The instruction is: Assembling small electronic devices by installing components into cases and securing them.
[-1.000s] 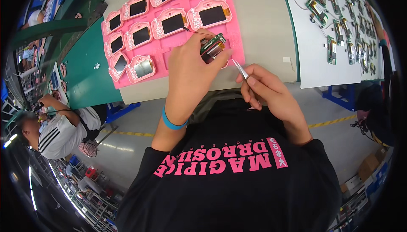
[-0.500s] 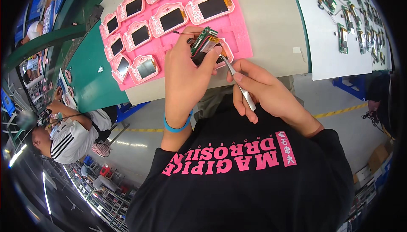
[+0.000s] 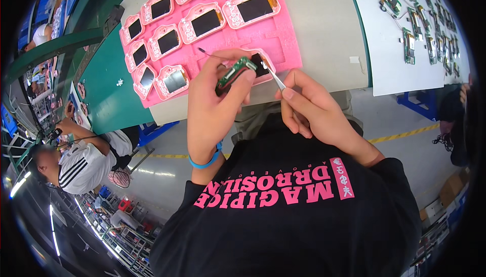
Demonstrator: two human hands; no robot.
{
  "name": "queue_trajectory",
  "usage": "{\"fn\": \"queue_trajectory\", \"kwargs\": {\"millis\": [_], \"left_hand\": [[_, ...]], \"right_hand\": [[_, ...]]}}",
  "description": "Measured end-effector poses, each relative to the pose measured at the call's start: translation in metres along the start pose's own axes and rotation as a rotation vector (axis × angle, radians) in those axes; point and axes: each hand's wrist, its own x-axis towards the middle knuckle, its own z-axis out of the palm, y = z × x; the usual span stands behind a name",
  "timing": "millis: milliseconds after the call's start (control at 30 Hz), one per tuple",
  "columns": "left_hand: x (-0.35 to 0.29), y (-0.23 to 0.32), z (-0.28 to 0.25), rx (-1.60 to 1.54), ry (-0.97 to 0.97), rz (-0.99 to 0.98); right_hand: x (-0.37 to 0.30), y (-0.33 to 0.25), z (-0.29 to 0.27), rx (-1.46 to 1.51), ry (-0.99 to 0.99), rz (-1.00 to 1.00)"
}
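My left hand [image 3: 215, 102], with a blue band at its wrist, is closed around a green circuit board [image 3: 237, 69] held tilted above the pink foam tray [image 3: 283, 41]. A thin dark wire sticks out past its fingers. My right hand [image 3: 316, 106] pinches metal tweezers [image 3: 278, 81], whose tips reach the edge of a pink camera-shaped shell [image 3: 271, 62] just right of the board. A dark screen [image 3: 259, 66] lies in that shell; my left hand hides part of it. Whether the tweezer tips grip anything there is too small to tell.
More pink shells with dark screens [image 3: 202, 26] fill the foam tray's left and far parts. Several circuit boards [image 3: 409, 46] with wires lie on a white sheet [image 3: 390, 82] at the right. A co-worker in a white shirt [image 3: 86, 168] sits at the left.
My left hand has shifted left with the circuit board and tilted it, uncovering more of the shell's screen. My right hand has moved slightly right, tweezers still at the shell's edge.
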Motion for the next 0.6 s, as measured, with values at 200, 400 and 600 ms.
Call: {"fn": "queue_trajectory", "kwargs": {"millis": [200,400,600], "left_hand": [[-0.009,-0.005,-0.012,-0.175,-0.161,-0.237],[-0.007,-0.012,-0.011,-0.181,-0.152,-0.219],[-0.007,-0.012,-0.008,-0.189,-0.15,-0.218]], "right_hand": [[-0.002,0.013,0.006,-0.423,0.113,-0.261],[-0.003,0.013,0.008,-0.643,0.205,-0.354],[-0.003,0.014,0.01,-0.75,0.25,-0.4]]}}
